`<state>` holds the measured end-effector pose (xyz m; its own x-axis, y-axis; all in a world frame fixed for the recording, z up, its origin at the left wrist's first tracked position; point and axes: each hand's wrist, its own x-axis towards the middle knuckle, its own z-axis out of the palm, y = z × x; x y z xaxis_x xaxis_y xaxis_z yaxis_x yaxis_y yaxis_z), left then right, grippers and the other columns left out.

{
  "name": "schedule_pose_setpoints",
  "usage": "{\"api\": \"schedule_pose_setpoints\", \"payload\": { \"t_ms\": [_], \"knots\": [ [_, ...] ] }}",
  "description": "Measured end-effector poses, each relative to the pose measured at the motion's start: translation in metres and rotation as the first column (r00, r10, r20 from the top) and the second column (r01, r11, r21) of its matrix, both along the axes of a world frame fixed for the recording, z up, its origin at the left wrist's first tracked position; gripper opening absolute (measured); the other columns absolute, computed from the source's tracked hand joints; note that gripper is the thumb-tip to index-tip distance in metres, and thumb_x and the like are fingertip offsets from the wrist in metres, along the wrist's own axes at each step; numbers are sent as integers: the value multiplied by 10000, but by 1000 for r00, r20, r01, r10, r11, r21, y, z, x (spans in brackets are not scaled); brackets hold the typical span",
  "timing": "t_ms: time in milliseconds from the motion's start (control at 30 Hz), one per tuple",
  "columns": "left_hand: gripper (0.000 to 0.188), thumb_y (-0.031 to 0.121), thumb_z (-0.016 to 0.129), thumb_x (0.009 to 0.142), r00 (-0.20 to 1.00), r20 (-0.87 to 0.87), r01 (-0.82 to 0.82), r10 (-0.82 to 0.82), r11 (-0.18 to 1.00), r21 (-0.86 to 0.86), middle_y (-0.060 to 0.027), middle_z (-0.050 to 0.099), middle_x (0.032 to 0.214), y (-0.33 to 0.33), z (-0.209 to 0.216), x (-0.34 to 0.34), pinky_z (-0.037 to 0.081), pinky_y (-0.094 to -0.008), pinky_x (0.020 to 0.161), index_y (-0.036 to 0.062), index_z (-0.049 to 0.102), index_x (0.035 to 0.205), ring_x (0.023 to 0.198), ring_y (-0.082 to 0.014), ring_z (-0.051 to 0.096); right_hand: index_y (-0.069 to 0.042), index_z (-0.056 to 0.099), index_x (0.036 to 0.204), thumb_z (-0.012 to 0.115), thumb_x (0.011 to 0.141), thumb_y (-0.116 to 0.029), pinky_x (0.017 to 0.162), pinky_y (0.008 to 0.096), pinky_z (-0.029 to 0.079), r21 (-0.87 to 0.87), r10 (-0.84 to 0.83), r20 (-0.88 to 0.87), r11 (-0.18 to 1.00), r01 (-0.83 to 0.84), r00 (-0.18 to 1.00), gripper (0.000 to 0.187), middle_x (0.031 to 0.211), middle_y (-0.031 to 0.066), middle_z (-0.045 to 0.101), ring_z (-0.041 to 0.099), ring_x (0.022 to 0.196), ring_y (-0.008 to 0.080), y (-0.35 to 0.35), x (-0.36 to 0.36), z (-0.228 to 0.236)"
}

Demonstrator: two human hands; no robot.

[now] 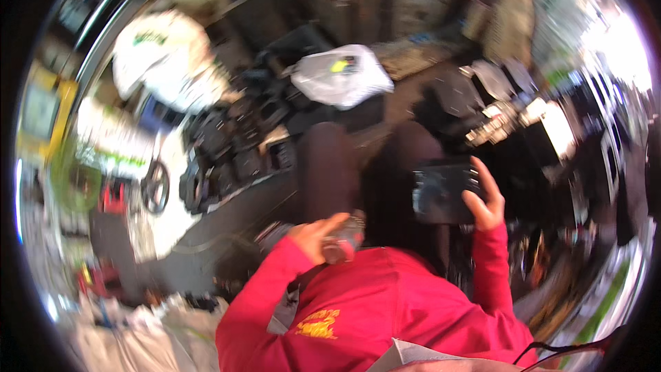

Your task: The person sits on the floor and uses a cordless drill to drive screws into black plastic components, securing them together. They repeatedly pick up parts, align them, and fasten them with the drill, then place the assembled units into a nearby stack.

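Grasping a dark, flat, rectangular object with a glossy face (441, 196), the right hand (487, 200) sits just right of the centre of the frame, its thumb and a finger at the object's right edge. In view, the object overlaps the right leg of the dark trousers (327, 176); whether it touches the cloth cannot be told. At the lower centre of the frame, the left hand (313, 238) is closed around a small, pinkish, partly see-through object (339, 248), too blurred to identify. The two hands are well apart, with both sleeves of the bright red long-sleeved top (427, 289) reaching up from the lower part of the frame.

Above the knees, at the upper centre, lies a crumpled white plastic bag with a yellow patch (365, 86). A cluster of chunky black objects (224, 134) spreads left of the centre, and a black ring-shaped piece (155, 186) stands out on a pale surface farther left. A large, bulging white sack with green print (165, 48) fills part of the upper left of the frame. At the upper right, a brown, paper-like sack (511, 24) is just beside clear, crinkled plastic wrapping (556, 24).
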<state>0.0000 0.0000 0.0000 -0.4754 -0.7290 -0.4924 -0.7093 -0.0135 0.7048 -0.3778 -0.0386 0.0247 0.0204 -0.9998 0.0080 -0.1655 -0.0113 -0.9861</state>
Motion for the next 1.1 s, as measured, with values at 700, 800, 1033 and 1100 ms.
{"api": "schedule_pose_setpoints", "payload": {
  "t_ms": [700,800,1033,1100],
  "knots": [
    [199,246,692,859,-80,-610,-788,788,325,524,-41,643,885,-73,-58,186,519,-274,436,92,633,971,620,-137,602,-69,404,1426,589,929,-164,841,292,493,277,386,257,848,-451,886,539,1385,150,487,564,1153,228,-53,136,-59],
    [242,248,715,828,-86,-329,-938,940,35,344,-67,589,875,-112,-110,243,527,-323,424,84,615,974,625,-214,591,-66,465,1378,560,948,-168,724,280,532,349,267,155,886,-306,951,452,1295,136,566,634,1020,192,-55,102,-69],
    [414,236,746,798,-330,-299,-944,895,-306,126,-125,540,1002,-210,-162,379,568,-370,499,20,540,1085,740,-299,594,-60,493,1344,554,959,-193,594,264,530,463,74,125,878,-124,989,413,1179,126,618,667,865,168,-52,79,-75],
    [579,188,754,754,-70,-430,-995,900,-96,-38,-196,627,1034,-217,-161,423,571,-316,550,-8,530,1251,793,-244,657,-50,494,1342,554,956,-196,612,257,522,453,60,124,885,-110,991,417,1172,113,631,672,857,164,-51,87,-66]
  ]
}}
